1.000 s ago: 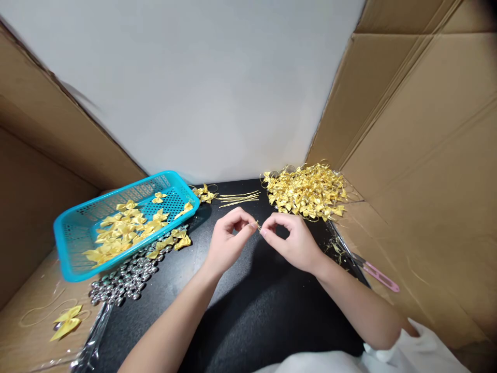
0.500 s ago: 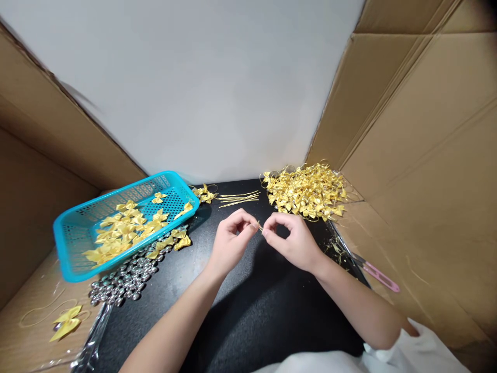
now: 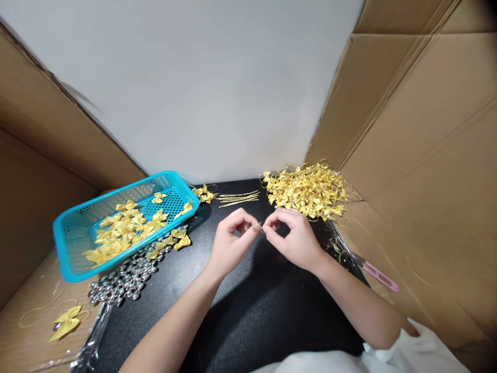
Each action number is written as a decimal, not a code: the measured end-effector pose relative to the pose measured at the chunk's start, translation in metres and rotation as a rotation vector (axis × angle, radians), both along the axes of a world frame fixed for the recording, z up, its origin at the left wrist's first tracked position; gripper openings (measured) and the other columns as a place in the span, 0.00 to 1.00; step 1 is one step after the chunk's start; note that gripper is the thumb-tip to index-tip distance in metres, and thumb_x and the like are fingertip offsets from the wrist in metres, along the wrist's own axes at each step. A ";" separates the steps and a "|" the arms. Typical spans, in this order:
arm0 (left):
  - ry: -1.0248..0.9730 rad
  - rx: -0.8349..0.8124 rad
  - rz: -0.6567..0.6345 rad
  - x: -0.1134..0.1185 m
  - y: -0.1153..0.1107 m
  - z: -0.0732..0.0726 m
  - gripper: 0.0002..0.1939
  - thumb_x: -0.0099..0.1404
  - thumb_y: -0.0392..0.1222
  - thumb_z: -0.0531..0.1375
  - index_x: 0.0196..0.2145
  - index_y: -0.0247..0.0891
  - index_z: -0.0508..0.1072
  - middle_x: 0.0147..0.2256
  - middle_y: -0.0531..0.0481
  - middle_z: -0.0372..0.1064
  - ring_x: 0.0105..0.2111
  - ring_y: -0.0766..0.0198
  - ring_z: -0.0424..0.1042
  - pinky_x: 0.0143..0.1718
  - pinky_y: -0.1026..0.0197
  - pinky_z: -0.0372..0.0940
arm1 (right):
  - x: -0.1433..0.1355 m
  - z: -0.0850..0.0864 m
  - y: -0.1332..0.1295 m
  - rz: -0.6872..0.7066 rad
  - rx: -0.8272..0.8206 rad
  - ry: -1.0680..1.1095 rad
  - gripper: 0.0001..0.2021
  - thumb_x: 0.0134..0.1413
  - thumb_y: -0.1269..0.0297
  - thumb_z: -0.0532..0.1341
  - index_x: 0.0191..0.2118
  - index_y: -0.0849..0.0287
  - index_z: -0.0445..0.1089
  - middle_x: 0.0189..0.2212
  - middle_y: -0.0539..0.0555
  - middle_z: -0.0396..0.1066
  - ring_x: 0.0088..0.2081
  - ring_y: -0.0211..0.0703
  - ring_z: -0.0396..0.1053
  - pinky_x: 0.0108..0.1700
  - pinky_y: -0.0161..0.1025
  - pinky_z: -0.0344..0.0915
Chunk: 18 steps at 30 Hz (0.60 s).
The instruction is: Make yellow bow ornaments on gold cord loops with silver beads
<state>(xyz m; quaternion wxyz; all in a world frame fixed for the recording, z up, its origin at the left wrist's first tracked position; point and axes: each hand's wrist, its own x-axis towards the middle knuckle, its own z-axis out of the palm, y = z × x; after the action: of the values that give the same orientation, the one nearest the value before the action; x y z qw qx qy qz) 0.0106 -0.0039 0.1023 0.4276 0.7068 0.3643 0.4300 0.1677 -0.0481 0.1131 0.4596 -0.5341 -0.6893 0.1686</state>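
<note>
My left hand [image 3: 236, 235] and my right hand [image 3: 291, 235] meet over the middle of the black table [image 3: 248, 311]. Thumb and forefinger of each are pinched on a thin gold cord [image 3: 261, 226], of which only a short bit shows between the fingertips. Beyond my left hand, several straight gold cords [image 3: 238, 198] lie side by side. Past my right hand is a heap of yellow ribbon bows with cord loops [image 3: 306, 189].
At the left, a blue plastic basket [image 3: 62, 248] holds loose yellow bows [image 3: 128, 228]. Silvery round beads or bells [image 3: 128, 280] are spread along its near side. A pink-handled cutter [image 3: 380, 275] lies at the right edge. One finished-looking bow [image 3: 67, 324] rests on cardboard at lower left.
My fingertips have come slightly closer together, and less of the cord shows between them. My right hand has tilted a little. The surrounding things are unchanged.
</note>
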 end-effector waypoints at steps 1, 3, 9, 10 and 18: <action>0.001 0.007 0.004 0.000 0.000 0.000 0.08 0.60 0.37 0.60 0.23 0.37 0.71 0.23 0.55 0.59 0.25 0.67 0.57 0.28 0.63 0.53 | 0.000 0.000 0.000 -0.001 0.001 -0.005 0.07 0.52 0.72 0.60 0.25 0.58 0.67 0.22 0.47 0.69 0.27 0.37 0.66 0.39 0.40 0.58; -0.002 0.015 0.008 0.000 0.000 -0.001 0.08 0.60 0.37 0.60 0.23 0.37 0.71 0.23 0.55 0.59 0.25 0.67 0.57 0.28 0.63 0.53 | 0.001 0.000 0.000 0.002 0.000 -0.008 0.07 0.54 0.72 0.60 0.26 0.58 0.66 0.23 0.47 0.69 0.27 0.37 0.66 0.39 0.40 0.57; 0.009 0.043 0.012 0.000 0.000 -0.002 0.07 0.60 0.37 0.60 0.24 0.37 0.72 0.23 0.55 0.59 0.25 0.67 0.57 0.28 0.63 0.54 | 0.002 0.000 0.000 0.032 -0.023 -0.018 0.04 0.52 0.72 0.62 0.28 0.58 0.69 0.24 0.47 0.70 0.29 0.38 0.68 0.39 0.40 0.57; 0.012 0.047 0.013 0.000 0.000 -0.002 0.07 0.60 0.37 0.60 0.24 0.37 0.72 0.23 0.55 0.59 0.25 0.67 0.57 0.28 0.63 0.54 | 0.002 0.000 0.000 0.027 -0.013 -0.024 0.05 0.52 0.72 0.62 0.27 0.58 0.69 0.24 0.47 0.70 0.28 0.37 0.67 0.39 0.40 0.57; 0.017 0.050 0.013 0.002 -0.001 0.000 0.07 0.59 0.36 0.60 0.23 0.37 0.71 0.22 0.56 0.59 0.25 0.67 0.57 0.28 0.63 0.54 | 0.003 0.002 0.001 -0.015 0.070 -0.035 0.07 0.52 0.73 0.61 0.25 0.58 0.68 0.22 0.46 0.69 0.27 0.37 0.66 0.38 0.39 0.55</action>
<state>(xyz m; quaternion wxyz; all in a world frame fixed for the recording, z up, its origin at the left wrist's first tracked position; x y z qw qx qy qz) 0.0121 -0.0051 0.1018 0.4036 0.7187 0.3617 0.4357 0.1709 -0.0475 0.1150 0.4668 -0.5258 -0.6988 0.1316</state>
